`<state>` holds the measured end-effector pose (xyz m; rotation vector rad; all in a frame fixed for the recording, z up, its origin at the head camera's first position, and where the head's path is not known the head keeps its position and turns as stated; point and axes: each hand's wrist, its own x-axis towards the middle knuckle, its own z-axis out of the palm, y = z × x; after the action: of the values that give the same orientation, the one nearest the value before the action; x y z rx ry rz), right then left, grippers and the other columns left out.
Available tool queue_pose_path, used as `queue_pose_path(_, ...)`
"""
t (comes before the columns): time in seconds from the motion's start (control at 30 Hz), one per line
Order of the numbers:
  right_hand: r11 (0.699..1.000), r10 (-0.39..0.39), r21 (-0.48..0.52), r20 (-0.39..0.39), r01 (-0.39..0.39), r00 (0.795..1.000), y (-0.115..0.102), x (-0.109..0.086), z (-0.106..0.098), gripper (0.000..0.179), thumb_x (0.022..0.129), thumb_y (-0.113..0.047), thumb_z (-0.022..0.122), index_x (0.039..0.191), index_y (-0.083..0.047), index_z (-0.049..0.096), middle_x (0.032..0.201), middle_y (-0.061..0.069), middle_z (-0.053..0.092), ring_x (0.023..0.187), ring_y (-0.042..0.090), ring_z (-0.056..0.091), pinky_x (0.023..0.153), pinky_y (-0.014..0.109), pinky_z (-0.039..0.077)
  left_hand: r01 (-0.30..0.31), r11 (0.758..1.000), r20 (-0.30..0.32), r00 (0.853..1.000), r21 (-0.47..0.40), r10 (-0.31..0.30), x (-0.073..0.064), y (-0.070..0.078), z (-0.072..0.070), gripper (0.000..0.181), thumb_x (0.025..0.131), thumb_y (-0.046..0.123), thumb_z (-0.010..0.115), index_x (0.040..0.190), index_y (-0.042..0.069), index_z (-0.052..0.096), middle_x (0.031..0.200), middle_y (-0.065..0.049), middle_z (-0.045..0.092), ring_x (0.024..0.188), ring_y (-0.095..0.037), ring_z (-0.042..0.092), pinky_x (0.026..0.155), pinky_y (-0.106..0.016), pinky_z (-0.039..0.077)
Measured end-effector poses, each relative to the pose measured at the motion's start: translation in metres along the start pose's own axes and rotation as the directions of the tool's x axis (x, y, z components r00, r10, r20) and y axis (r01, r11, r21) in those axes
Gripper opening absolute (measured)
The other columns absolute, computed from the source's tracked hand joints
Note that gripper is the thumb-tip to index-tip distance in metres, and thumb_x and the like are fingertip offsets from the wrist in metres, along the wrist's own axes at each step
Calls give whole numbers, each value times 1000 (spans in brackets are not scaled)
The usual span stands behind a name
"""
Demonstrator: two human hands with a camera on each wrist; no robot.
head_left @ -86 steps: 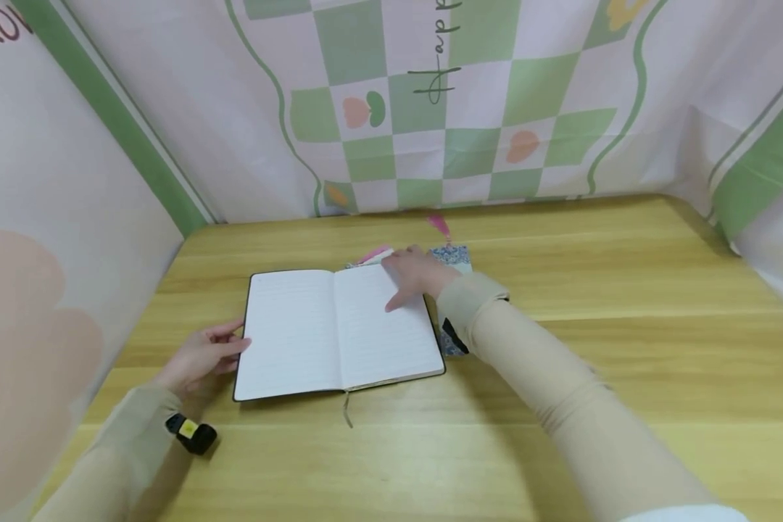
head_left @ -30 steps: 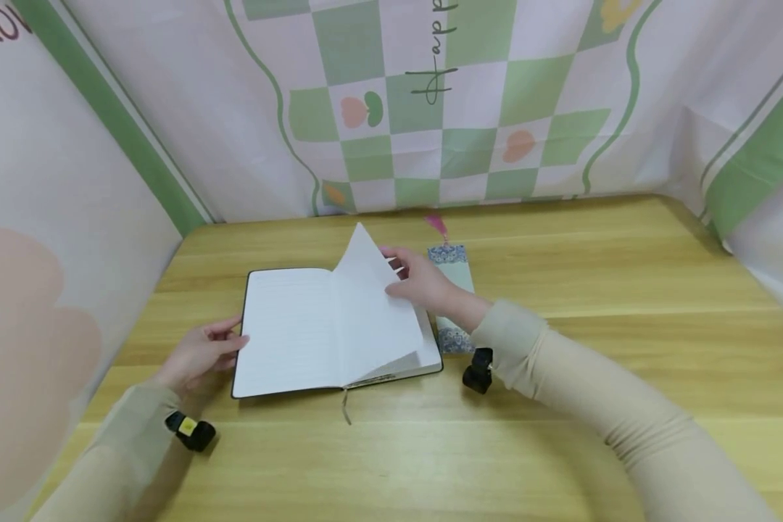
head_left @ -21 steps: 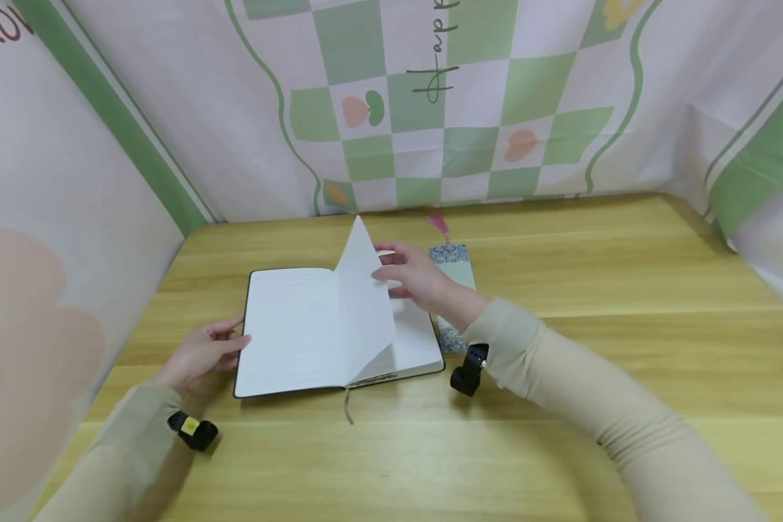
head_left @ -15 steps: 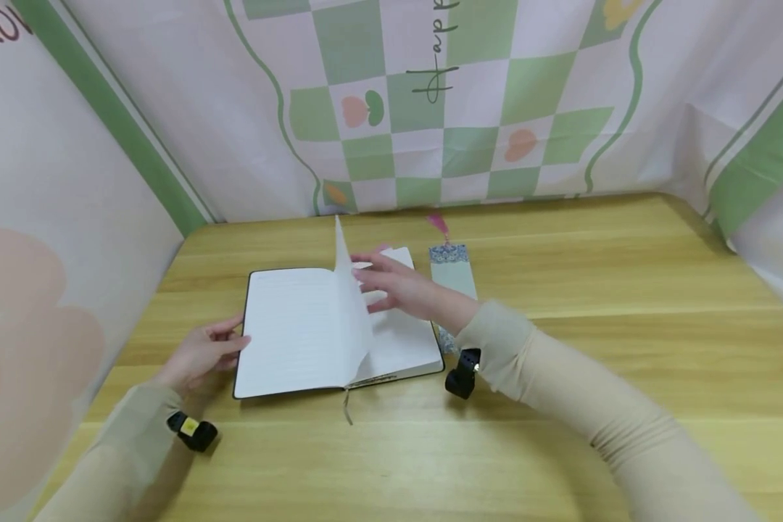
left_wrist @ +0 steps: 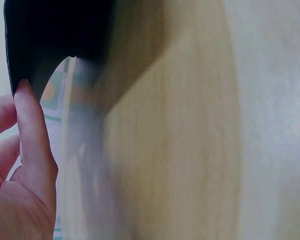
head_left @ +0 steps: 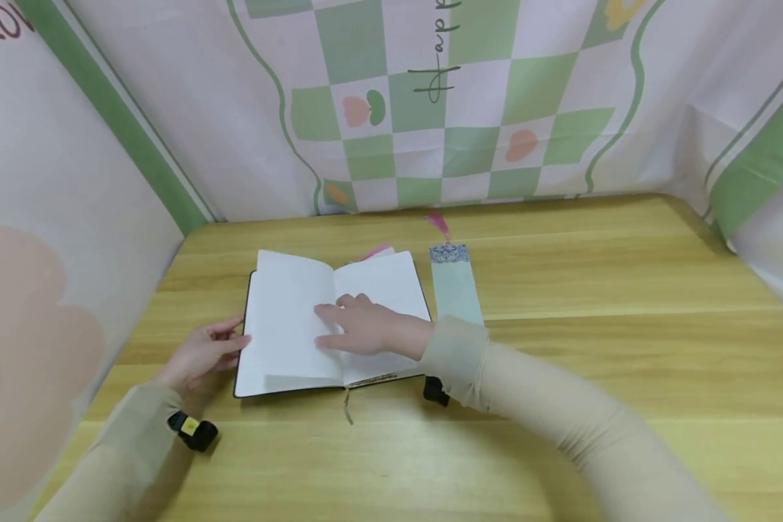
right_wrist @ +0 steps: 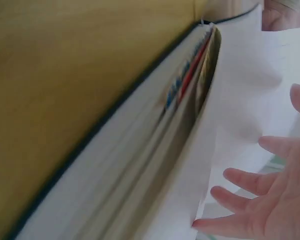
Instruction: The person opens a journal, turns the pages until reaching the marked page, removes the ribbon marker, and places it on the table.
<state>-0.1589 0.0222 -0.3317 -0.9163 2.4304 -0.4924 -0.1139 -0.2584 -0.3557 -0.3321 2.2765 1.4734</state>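
Note:
A black-covered notebook [head_left: 381, 279] lies open on the wooden table, showing pale pages. My left hand [head_left: 199, 355] pinches its left edge, thumb on top. In the left wrist view a finger [left_wrist: 34, 135] of that hand meets the black cover [left_wrist: 55, 35]. Over the middle of the spread is my right hand [head_left: 368, 326], its fingers spread and straight against a freshly turned leaf [head_left: 290, 304] on the left side. The right wrist view shows coloured inserts [right_wrist: 187, 72] between the pages near the spine.
A pale green bookmark [head_left: 455, 283] with blue patterned ends and a pink tassel [head_left: 438, 222] lies right of the notebook, partly under my right sleeve. Something pink [head_left: 376, 251] sticks out behind the notebook. A ribbon [head_left: 348, 407] hangs from the spine. A patterned curtain [head_left: 417, 156] closes off the back.
My right hand has carried a leaf from the right side over to the left and moved left and nearer with it. The left hand has kept its place on the edge.

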Motion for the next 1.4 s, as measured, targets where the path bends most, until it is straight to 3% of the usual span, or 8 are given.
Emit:
queue_pose_path(0.2,993,78,-89,31,-75,996,-8,9,13,65,94,-55,44,151,-31,24,152,13,26,138,36,24,106,65,25,-9,999,17,1000,-36,10,2,-1,0,60,97,9,51,149,6,20,99,0,46,79,-3,51,72,-17,51)
queue_pose_path(0.5,962,139,-237,8,-134,990,-17,21,27,70,92,-58,47,151,-36,19,157,9,17,143,36,15,104,69,23,-57,998,30,998,-38,58,3,-3,-6,55,100,13,46,149,4,21,97,6,54,78,-1,57,72,-19,53)
queue_pose_path(0.63,960,154,-240,10,-147,988,-22,22,25,70,91,-57,49,151,-36,20,157,7,16,143,36,14,104,69,23,-73,996,39,996,-46,74,1,-3,-9,56,101,22,45,147,0,22,97,11,60,81,0,60,73,-20,54)
queue_pose_path(0.83,970,147,-202,28,-138,989,-21,19,21,71,90,-55,54,150,-35,22,156,9,18,141,36,17,104,69,23,-61,998,42,997,35,59,3,-6,-7,64,95,16,58,147,1,23,99,1,53,83,-2,57,76,-21,54)
queue_pose_path(1.0,985,66,-166,108,-48,992,-6,16,4,73,87,-48,62,150,-29,28,153,12,23,135,34,25,106,56,31,-28,999,33,999,23,28,6,-6,-3,65,94,13,58,147,2,23,93,4,53,79,-3,55,73,-19,53)
queue_pose_path(1.1,984,43,-177,112,-23,993,9,16,-8,74,85,-45,66,148,-23,34,152,12,27,134,34,27,106,49,34,3,1000,25,1000,13,-4,6,-7,-1,64,94,11,58,147,2,23,91,5,54,77,-3,55,71,-19,53)
queue_pose_path(1.23,970,75,-234,47,-62,996,34,17,-21,76,82,-45,70,145,-17,38,151,14,28,133,38,28,103,52,37,26,1000,25,999,-4,-26,6,-9,1,65,94,12,59,147,2,23,95,3,53,78,-2,55,71,-19,53)
queue_pose_path(1.4,967,130,-221,-7,-128,992,65,21,-32,82,79,-47,73,145,-13,37,153,17,23,138,44,20,110,57,26,25,1000,24,999,-5,-25,7,-10,1,65,94,13,59,147,3,23,97,3,52,79,-1,55,72,-18,52)
